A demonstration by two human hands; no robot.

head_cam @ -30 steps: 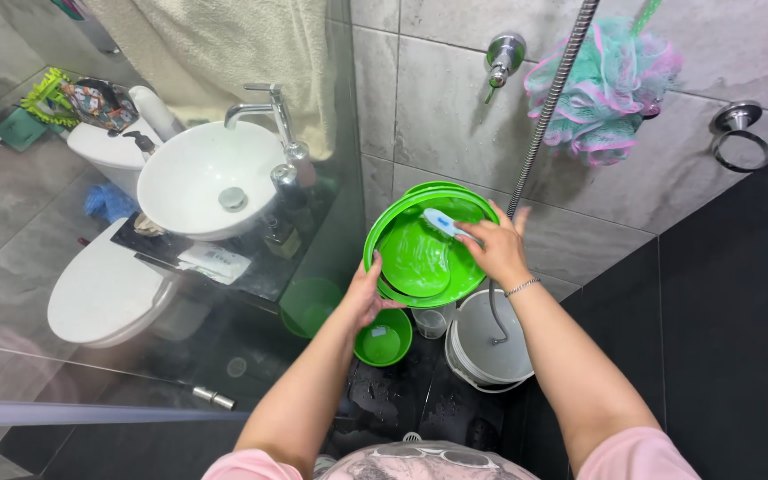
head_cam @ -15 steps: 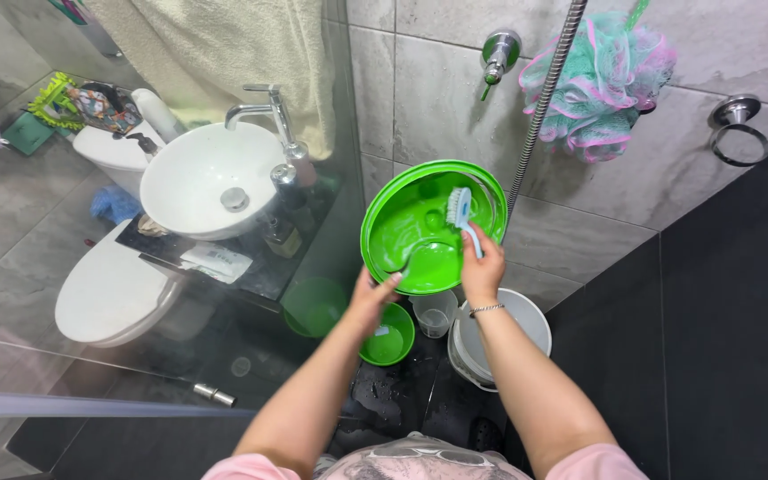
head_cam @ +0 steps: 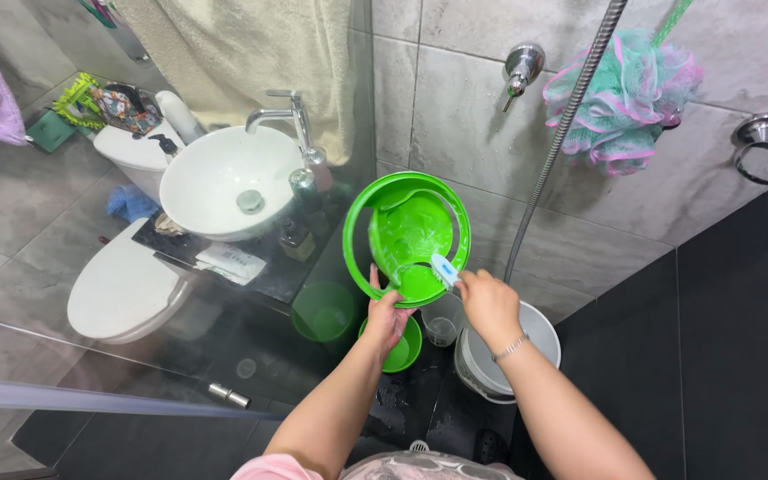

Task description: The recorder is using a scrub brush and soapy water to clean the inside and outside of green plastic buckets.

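Observation:
A large bright green plastic basin (head_cam: 402, 209) is tilted up on edge, its soapy inside facing me. My left hand (head_cam: 387, 313) grips its lower rim from below. My right hand (head_cam: 488, 302) is closed on a small blue and white scrub brush (head_cam: 444, 269), whose bristles press against the lower right inside of the basin. Both forearms reach up from the bottom of the view.
Below the basin sit a small green bowl (head_cam: 406, 351), a clear cup (head_cam: 440, 324) and a white bucket (head_cam: 504, 364) on the dark wet floor. A shower hose (head_cam: 562, 142) and a mesh sponge (head_cam: 633, 98) hang on the tiled wall. Behind glass lie a sink (head_cam: 224, 182) and toilet (head_cam: 122, 284).
The basin has turned more edge-on and shifted left. My right hand has drawn the brush from the upper inside down to the lower rim.

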